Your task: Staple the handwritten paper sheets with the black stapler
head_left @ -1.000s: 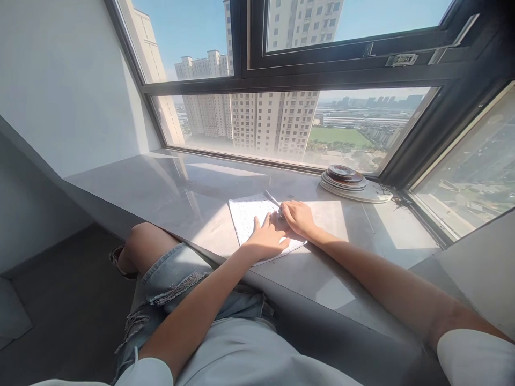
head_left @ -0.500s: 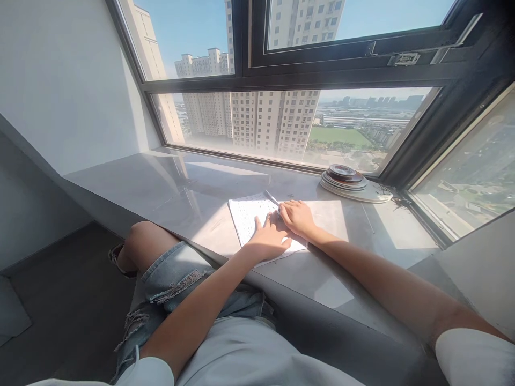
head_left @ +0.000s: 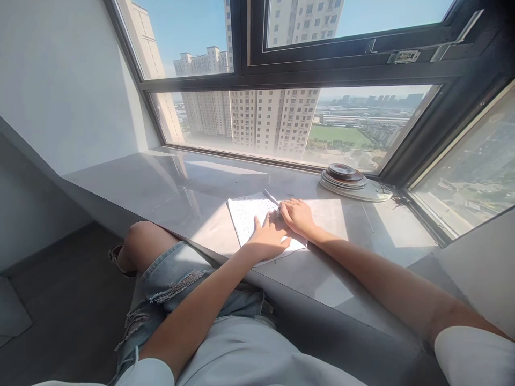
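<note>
Sheets of white paper (head_left: 244, 214) covered in rows of dark writing lie on the window ledge in front of me. My left hand (head_left: 269, 238) rests flat on the lower part of the paper, fingers spread. At the paper's right side, my right hand (head_left: 298, 217) is curled closed around a slim pale pen (head_left: 271, 197), whose far end points up and to the left. The two hands almost meet, and the pen's tip is hidden behind the fingers.
A stack of plates (head_left: 346, 179) sits at the ledge's back right, beside dark twig-like bits (head_left: 400, 200). The glossy ledge (head_left: 120, 179) runs along a dark-framed window (head_left: 341, 75). Its front edge borders my legs, in denim shorts (head_left: 177, 271).
The view has shifted very slightly. Both hands, the pen and the paper stay in practically the same place.
</note>
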`<state>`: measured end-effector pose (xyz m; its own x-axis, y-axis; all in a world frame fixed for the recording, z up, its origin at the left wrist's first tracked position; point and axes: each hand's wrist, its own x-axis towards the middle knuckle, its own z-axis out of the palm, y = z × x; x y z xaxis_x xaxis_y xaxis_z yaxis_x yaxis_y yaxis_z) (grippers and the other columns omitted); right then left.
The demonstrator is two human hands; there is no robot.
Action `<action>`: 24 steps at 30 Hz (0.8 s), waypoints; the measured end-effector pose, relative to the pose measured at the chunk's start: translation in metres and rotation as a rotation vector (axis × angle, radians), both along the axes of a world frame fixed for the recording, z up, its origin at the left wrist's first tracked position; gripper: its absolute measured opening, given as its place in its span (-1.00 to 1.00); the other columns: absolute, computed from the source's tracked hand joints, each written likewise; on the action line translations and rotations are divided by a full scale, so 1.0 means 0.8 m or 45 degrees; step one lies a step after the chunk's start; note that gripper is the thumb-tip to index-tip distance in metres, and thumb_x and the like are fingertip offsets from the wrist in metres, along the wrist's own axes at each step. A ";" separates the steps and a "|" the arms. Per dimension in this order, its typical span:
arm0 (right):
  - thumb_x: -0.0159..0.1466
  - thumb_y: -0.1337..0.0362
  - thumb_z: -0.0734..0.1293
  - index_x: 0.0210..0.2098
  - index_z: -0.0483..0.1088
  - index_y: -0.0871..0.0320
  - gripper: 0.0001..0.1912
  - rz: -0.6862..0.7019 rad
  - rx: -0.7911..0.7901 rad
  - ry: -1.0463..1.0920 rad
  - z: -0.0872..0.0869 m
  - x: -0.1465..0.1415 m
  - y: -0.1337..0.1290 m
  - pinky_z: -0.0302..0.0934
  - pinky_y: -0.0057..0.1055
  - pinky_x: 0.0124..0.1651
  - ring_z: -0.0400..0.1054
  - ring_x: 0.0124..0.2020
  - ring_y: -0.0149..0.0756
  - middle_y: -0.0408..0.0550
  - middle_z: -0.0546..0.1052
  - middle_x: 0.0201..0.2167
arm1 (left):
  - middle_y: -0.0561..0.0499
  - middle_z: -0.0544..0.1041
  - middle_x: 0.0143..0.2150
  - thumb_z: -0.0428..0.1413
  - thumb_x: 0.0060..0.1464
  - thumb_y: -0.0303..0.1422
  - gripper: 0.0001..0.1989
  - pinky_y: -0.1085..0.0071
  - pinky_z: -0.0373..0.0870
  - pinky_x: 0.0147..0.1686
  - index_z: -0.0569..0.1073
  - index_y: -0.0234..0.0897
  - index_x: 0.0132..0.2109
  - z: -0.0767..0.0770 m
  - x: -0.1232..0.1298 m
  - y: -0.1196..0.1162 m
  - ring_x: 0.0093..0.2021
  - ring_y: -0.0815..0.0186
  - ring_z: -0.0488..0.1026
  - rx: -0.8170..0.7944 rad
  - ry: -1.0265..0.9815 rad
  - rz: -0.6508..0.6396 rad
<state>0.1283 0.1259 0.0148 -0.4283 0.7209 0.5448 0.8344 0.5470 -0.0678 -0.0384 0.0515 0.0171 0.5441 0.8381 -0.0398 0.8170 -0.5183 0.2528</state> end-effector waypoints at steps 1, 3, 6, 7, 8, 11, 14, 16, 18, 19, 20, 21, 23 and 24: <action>0.54 0.26 0.09 -0.40 0.37 0.10 -0.59 -0.005 -0.001 -0.016 0.001 -0.001 -0.001 -0.04 -0.24 -0.17 0.36 -0.29 -0.19 -0.02 0.59 -0.38 | -0.10 -0.27 0.68 -0.21 0.45 -0.07 -0.38 -0.53 -0.41 0.43 0.12 0.00 0.56 0.000 0.000 0.000 0.64 -0.18 -0.34 0.000 0.002 0.002; 0.54 0.26 0.08 -0.39 0.40 0.10 -0.58 -0.019 -0.005 -0.064 0.002 -0.002 -0.002 -0.05 -0.22 -0.17 0.34 -0.29 -0.18 0.00 0.60 -0.36 | -0.09 -0.27 0.68 -0.21 0.44 -0.07 -0.38 -0.51 -0.42 0.44 0.15 -0.02 0.55 0.001 0.000 -0.001 0.64 -0.18 -0.34 -0.008 0.003 0.004; 0.55 0.23 0.08 -0.34 0.46 0.11 -0.57 -0.022 -0.023 -0.155 0.004 -0.003 -0.005 -0.06 -0.20 -0.16 0.33 -0.27 -0.15 0.04 0.61 -0.32 | -0.10 -0.28 0.68 -0.21 0.44 -0.06 -0.38 -0.49 -0.43 0.46 0.19 -0.06 0.53 0.004 0.000 -0.002 0.64 -0.18 -0.37 -0.034 -0.009 0.005; 0.55 0.22 0.08 -0.32 0.48 0.12 -0.57 -0.015 -0.031 -0.185 0.005 -0.002 -0.006 -0.06 -0.20 -0.16 0.33 -0.26 -0.14 0.06 0.61 -0.31 | -0.10 -0.28 0.68 -0.21 0.44 -0.07 -0.37 -0.49 -0.44 0.45 0.19 -0.07 0.53 0.004 0.000 -0.002 0.64 -0.18 -0.38 -0.043 -0.011 0.008; 0.55 0.21 0.08 -0.30 0.49 0.13 -0.56 -0.004 -0.037 -0.216 0.005 -0.002 -0.007 -0.06 -0.19 -0.15 0.33 -0.25 -0.13 0.08 0.61 -0.29 | -0.09 -0.29 0.68 -0.20 0.43 -0.07 -0.37 -0.49 -0.45 0.45 0.18 -0.07 0.54 0.005 0.000 -0.002 0.64 -0.18 -0.39 -0.050 -0.011 0.014; 0.56 0.19 0.07 -0.24 0.53 0.13 -0.55 0.025 -0.047 -0.301 0.007 -0.001 -0.010 -0.06 -0.18 -0.12 0.33 -0.19 -0.10 0.10 0.63 -0.23 | -0.08 -0.31 0.68 -0.17 0.41 -0.08 -0.33 -0.48 -0.47 0.46 0.08 -0.08 0.58 0.005 0.002 -0.001 0.64 -0.17 -0.40 -0.061 -0.012 0.030; 0.57 0.18 0.07 -0.21 0.54 0.14 -0.55 0.041 -0.042 -0.348 0.007 -0.001 -0.011 -0.05 -0.17 -0.10 0.33 -0.17 -0.08 0.11 0.63 -0.20 | -0.09 -0.34 0.68 -0.18 0.41 -0.07 -0.27 -0.47 -0.46 0.47 -0.06 -0.11 0.62 0.006 0.003 0.000 0.64 -0.17 -0.41 -0.066 -0.028 0.040; 0.57 0.17 0.07 -0.22 0.54 0.14 -0.54 0.059 -0.039 -0.371 0.007 -0.003 -0.012 -0.06 -0.17 -0.09 0.33 -0.18 -0.08 0.12 0.62 -0.21 | -0.09 -0.33 0.68 -0.19 0.41 -0.06 -0.27 -0.46 -0.46 0.47 -0.07 -0.11 0.62 0.007 0.003 0.000 0.64 -0.16 -0.40 -0.074 -0.027 0.045; 0.57 0.18 0.08 -0.22 0.54 0.15 -0.55 0.061 -0.021 -0.387 0.007 -0.004 -0.013 -0.06 -0.17 -0.09 0.32 -0.18 -0.08 0.12 0.61 -0.22 | -0.08 -0.31 0.68 -0.20 0.41 -0.06 -0.28 -0.46 -0.47 0.47 -0.03 -0.09 0.61 0.008 0.003 -0.001 0.64 -0.15 -0.40 -0.082 -0.018 0.044; 0.56 0.18 0.09 -0.22 0.54 0.15 -0.56 0.055 -0.009 -0.385 0.007 -0.005 -0.013 -0.06 -0.17 -0.08 0.32 -0.19 -0.08 0.12 0.61 -0.22 | -0.07 -0.32 0.68 -0.20 0.42 -0.05 -0.29 -0.46 -0.46 0.47 0.00 -0.09 0.60 0.009 0.002 -0.001 0.64 -0.14 -0.40 -0.079 -0.017 0.041; 0.56 0.19 0.09 -0.21 0.54 0.15 -0.57 0.042 0.002 -0.367 0.006 -0.005 -0.012 -0.06 -0.18 -0.08 0.32 -0.19 -0.10 0.11 0.60 -0.23 | -0.08 -0.32 0.68 -0.20 0.42 -0.05 -0.31 -0.45 -0.45 0.47 0.02 -0.08 0.59 0.009 0.001 -0.002 0.64 -0.14 -0.40 -0.072 -0.019 0.038; 0.56 0.20 0.08 -0.21 0.53 0.15 -0.57 0.025 0.010 -0.334 0.006 -0.006 -0.012 -0.05 -0.18 -0.08 0.31 -0.20 -0.11 0.09 0.60 -0.23 | -0.08 -0.33 0.68 -0.20 0.42 -0.05 -0.32 -0.45 -0.44 0.47 0.05 -0.08 0.58 0.010 -0.001 -0.002 0.64 -0.14 -0.40 -0.062 -0.025 0.032; 0.57 0.22 0.05 -0.25 0.50 0.14 -0.55 -0.026 0.015 -0.231 0.004 -0.005 -0.009 -0.05 -0.20 -0.09 0.31 -0.22 -0.14 0.06 0.59 -0.27 | -0.10 -0.32 0.68 -0.20 0.43 -0.06 -0.35 -0.46 -0.43 0.47 0.11 -0.07 0.56 0.010 -0.004 -0.003 0.64 -0.14 -0.39 -0.056 -0.029 0.014; 0.58 0.24 0.03 -0.28 0.48 0.13 -0.54 -0.061 0.017 -0.170 0.004 -0.004 -0.008 -0.05 -0.21 -0.10 0.31 -0.24 -0.16 0.05 0.58 -0.29 | -0.10 -0.28 0.68 -0.20 0.44 -0.06 -0.37 -0.46 -0.43 0.46 0.14 -0.05 0.55 0.010 -0.007 -0.004 0.64 -0.14 -0.38 -0.063 -0.022 0.006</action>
